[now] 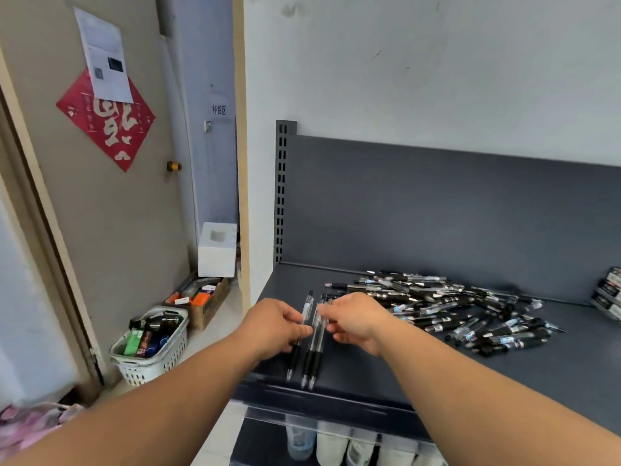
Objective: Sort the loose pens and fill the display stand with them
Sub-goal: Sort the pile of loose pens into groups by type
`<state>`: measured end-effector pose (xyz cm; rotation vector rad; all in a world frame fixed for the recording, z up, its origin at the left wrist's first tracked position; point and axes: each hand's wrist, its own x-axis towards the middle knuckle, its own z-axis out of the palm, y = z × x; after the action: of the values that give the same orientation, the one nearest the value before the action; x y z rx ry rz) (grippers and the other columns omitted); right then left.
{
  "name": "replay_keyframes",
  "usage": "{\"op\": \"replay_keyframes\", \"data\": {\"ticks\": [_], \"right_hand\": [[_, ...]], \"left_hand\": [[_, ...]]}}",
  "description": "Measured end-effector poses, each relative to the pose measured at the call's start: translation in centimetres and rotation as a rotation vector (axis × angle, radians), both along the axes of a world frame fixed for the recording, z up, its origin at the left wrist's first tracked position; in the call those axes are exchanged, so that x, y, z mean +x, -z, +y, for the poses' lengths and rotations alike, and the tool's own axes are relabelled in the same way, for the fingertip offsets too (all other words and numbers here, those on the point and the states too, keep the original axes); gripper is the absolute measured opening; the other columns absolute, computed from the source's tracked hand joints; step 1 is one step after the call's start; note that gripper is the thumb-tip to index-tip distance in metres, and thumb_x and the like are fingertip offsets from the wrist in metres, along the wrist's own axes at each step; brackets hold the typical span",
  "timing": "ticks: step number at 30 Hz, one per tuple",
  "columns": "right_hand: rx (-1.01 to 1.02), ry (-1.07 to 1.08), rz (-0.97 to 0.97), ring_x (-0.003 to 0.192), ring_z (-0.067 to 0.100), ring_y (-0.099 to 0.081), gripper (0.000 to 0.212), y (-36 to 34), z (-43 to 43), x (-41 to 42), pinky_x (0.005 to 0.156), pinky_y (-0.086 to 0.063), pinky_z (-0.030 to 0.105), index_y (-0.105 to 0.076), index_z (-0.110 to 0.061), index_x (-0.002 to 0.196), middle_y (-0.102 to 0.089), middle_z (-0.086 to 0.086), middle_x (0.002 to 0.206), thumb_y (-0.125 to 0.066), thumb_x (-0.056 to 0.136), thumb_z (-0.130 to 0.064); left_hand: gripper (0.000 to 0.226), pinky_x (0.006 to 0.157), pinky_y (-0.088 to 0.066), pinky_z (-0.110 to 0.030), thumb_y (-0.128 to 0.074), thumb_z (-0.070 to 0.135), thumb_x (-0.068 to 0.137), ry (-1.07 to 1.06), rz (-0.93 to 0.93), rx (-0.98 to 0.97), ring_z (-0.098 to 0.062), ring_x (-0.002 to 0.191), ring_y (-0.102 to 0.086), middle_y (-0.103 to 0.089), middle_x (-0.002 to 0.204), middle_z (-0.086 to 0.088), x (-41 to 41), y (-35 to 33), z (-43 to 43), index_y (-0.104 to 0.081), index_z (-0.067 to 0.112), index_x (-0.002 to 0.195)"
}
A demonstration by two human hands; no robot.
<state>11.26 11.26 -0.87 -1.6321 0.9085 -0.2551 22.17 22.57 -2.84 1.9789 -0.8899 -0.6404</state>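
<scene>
**While the sort was in hand: three pens held, stand not yet filled**

Since both hands were over the front left of the dark grey metal shelf [369, 375] with pens in them, the step was judged to be sorting and aligning, not loading.

The left hand [279, 326] had its fingers curled. Thumb and fingertips pinched a single clear-barrelled plastic pen with a black rubber grip [295, 354] at mid-barrel. The right hand [356, 319] also had its fingers curled, the tips pinching a pair of matching clear-and-black pens [316, 341] on the clear upper barrel. The pair lay side by side, touching, just beside the single pen. The left thumb tip was close to or against the pair; could not tell which. All three pens pointed their writing tips toward the shelf's front edge. Whether the tips touched the shelf could not be resolved.

A scattered pile of loose black and clear pens [453, 307] lay on the shelf to the right of the right hand, in mixed orientations. A black-and-white stacked unit [610, 294] sat at the far right edge of the view, well apart from both hands. It was possibly the display stand, but too cropped to confirm.

Judgement: early in the task, with most pens in the pile. The next move called for closing the single pen against the pair, tips matched, in one grip. After that, either the bundle goes right to the stand or one hand is freed to draw more pens.
</scene>
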Motion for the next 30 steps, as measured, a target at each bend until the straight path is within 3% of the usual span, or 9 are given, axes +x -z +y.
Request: {"op": "replay_keyframes", "data": {"ticks": [3, 5, 7, 9, 14, 17, 22, 30], "right_hand": [[-0.086, -0.009, 0.075, 0.054, 0.007, -0.052, 0.015, 0.6, 0.4, 0.3, 0.049, -0.048, 0.018, -0.054, -0.011, 0.079, -0.054, 0.002, 0.066, -0.065, 0.090, -0.012], [-0.155, -0.015, 0.117, 0.056, 0.008, -0.056, 0.011, 0.5, 0.7, 0.3, 0.054, -0.053, 0.020, -0.056, -0.008, 0.092, -0.057, 0.004, 0.069, -0.066, 0.089, -0.011], [-0.222, -0.029, 0.172, 0.060, 0.012, -0.061, 0.032, 0.5, 0.8, 0.2, 0.062, -0.058, 0.025, -0.052, -0.009, 0.114, -0.061, 0.007, 0.074, -0.068, 0.086, -0.008], [-0.290, -0.039, 0.232, 0.062, 0.014, -0.063, 0.043, 0.4, 1.0, -0.1, 0.070, -0.059, 0.029, -0.049, -0.011, 0.122, -0.064, 0.008, 0.077, -0.070, 0.085, -0.009], [-0.413, -0.080, 0.312, 0.067, 0.017, -0.068, 0.034, -0.1, 2.4, -0.5, 0.071, -0.060, 0.029, -0.053, -0.019, 0.101, -0.067, 0.003, 0.071, -0.078, 0.078, -0.018], [-0.434, -0.083, 0.332, 0.077, 0.022, -0.072, 0.031, -0.3, 2.9, -0.5, 0.075, -0.060, 0.033, -0.058, -0.014, 0.105, -0.069, 0.006, 0.075, -0.075, 0.080, -0.012], [-0.374, -0.051, 0.305, 0.059, 0.012, -0.067, 0.024, -0.2, 2.8, -0.3, 0.063, -0.060, 0.025, -0.057, -0.016, 0.098, -0.068, 0.008, 0.075, -0.071, 0.083, -0.005], [-0.330, -0.068, 0.240, 0.064, 0.013, -0.069, 0.029, 0.0, 3.7, -0.4, 0.066, -0.061, 0.028, -0.058, -0.015, 0.101, -0.068, 0.007, 0.078, -0.075, 0.080, -0.005]], "left_hand": [[0.021, 0.069, -0.059, -0.030, -0.080, 0.023, 0.076, 0.011, -0.082, 0.046, -0.017, 0.075, -0.068, -0.067, 0.078, -0.002, 0.4, 0.7, 0.0, -0.065, 0.016, 0.089], [0.018, 0.074, -0.059, -0.033, -0.079, 0.028, 0.076, 0.012, -0.162, 0.078, -0.019, 0.077, -0.070, -0.069, 0.078, -0.002, 0.6, 0.6, 0.1, -0.066, 0.018, 0.084], [0.019, 0.076, -0.058, -0.034, -0.077, 0.032, 0.078, 0.029, -0.251, 0.129, -0.020, 0.077, -0.069, -0.071, 0.080, -0.005, 0.7, 0.3, 0.2, -0.071, 0.015, 0.083], [0.024, 0.075, -0.057, -0.036, -0.074, 0.034, 0.080, 0.051, -0.291, 0.163, -0.023, 0.077, -0.069, -0.072, 0.082, -0.010, 0.8, 0.1, 0.3, -0.074, 0.011, 0.085], [0.021, 0.076, -0.058, -0.039, -0.074, 0.030, 0.080, 0.061, -0.291, 0.163, -0.027, 0.086, -0.068, -0.072, 0.088, -0.014, 1.3, 0.2, 0.5, -0.072, 0.010, 0.085], [0.017, 0.079, -0.058, -0.037, -0.074, 0.026, 0.081, 0.066, -0.297, 0.150, -0.022, 0.085, -0.068, -0.072, 0.088, -0.008, 1.3, 0.2, 0.6, -0.074, 0.011, 0.089], [0.013, 0.072, -0.060, -0.030, -0.073, 0.021, 0.083, 0.111, -0.236, 0.134, -0.017, 0.074, -0.071, -0.072, 0.077, -0.003, 1.1, 0.2, 0.8, -0.071, 0.017, 0.096], [0.028, 0.075, -0.059, -0.032, -0.071, 0.023, 0.085, 0.141, -0.252, 0.145, -0.015, 0.072, -0.071, -0.072, 0.078, -0.002, 1.0, 0.3, 1.1, -0.064, 0.016, 0.111]]}}
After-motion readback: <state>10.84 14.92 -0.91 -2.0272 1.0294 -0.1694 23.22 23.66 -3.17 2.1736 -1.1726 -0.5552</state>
